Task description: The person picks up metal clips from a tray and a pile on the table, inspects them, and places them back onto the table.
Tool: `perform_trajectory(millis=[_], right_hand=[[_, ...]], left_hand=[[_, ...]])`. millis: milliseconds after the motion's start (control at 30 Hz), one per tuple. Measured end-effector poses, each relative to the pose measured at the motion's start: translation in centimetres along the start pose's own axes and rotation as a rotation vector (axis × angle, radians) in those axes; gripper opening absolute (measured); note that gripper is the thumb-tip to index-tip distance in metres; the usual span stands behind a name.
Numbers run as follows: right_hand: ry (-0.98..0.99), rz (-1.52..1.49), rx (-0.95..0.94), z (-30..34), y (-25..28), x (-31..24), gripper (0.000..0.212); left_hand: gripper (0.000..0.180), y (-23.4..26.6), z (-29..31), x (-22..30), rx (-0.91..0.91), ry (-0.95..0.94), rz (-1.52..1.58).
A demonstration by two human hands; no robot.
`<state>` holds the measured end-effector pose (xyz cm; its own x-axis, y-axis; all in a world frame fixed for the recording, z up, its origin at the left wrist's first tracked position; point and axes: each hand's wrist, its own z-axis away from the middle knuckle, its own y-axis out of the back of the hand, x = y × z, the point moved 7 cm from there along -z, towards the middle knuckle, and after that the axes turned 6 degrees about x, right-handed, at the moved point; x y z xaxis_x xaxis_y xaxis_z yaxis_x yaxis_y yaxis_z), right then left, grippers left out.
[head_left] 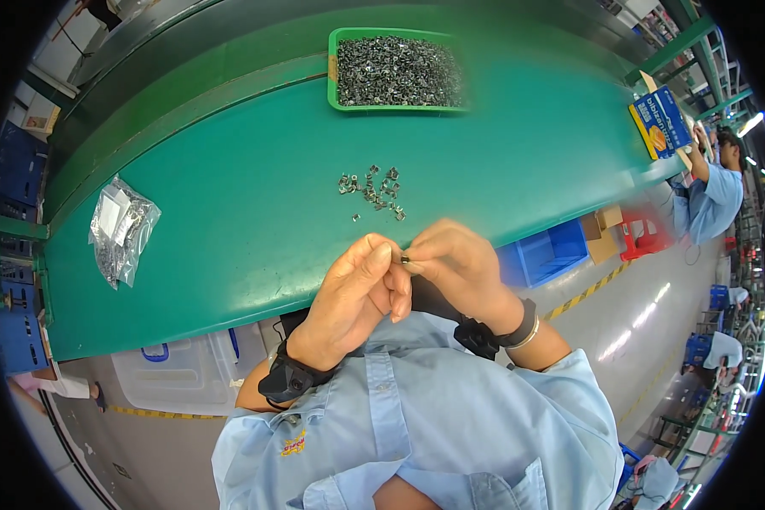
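One small part (405, 259) sits between your two hands, near the tabletop (229, 229) edge: your right grip (457, 262) pinches it from the right, and your left grip (354, 293) meets it from the left, though I cannot tell whether that one clamps too. Its long axis is too small to read. The loose pile (373, 194) lies ahead, slightly left, nearer your left fingertips.

Grn bench (229, 238); gray flr (599, 340) w/ yel-blk stripe (589, 291); strip lts (750, 125) far R.
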<state>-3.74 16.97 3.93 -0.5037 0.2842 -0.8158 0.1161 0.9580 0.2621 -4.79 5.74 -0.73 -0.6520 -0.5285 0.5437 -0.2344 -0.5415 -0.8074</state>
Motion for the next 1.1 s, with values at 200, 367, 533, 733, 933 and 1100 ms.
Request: perform_trajectory(millis=[200,367,533,733,933,1100], right_hand=[[-0.058,-0.052,0.01,-0.5,-0.1,0.6,0.015],[-0.06,0.086,0.027,-4.3,2.0,1.1,0.01],[-0.148,0.264,0.16,-13.1,5.4,4.0,0.008],[0.0,0.491,-0.126,-12.5,3.2,5.8,0.015],[0.021,0.58,-0.556,-9.5,-0.2,6.0,0.015],[-0.107,0.588,-0.528,-8.8,1.4,6.7,0.013]], left_hand=[[0.02,0.5,-0.2,0.4,-0.04,-0.028,-0.015],[0.018,1.1,-0.2,0.9,-0.016,-0.022,-0.016],[0.016,1.3,-0.4,1.0,-0.06,0.017,0.033],[0.015,1.7,-0.1,1.2,-0.095,0.037,0.082],[0.015,1.7,-0.4,0.9,-0.101,0.074,0.04],[0.016,1.4,-0.2,0.9,-0.115,0.071,0.03]])
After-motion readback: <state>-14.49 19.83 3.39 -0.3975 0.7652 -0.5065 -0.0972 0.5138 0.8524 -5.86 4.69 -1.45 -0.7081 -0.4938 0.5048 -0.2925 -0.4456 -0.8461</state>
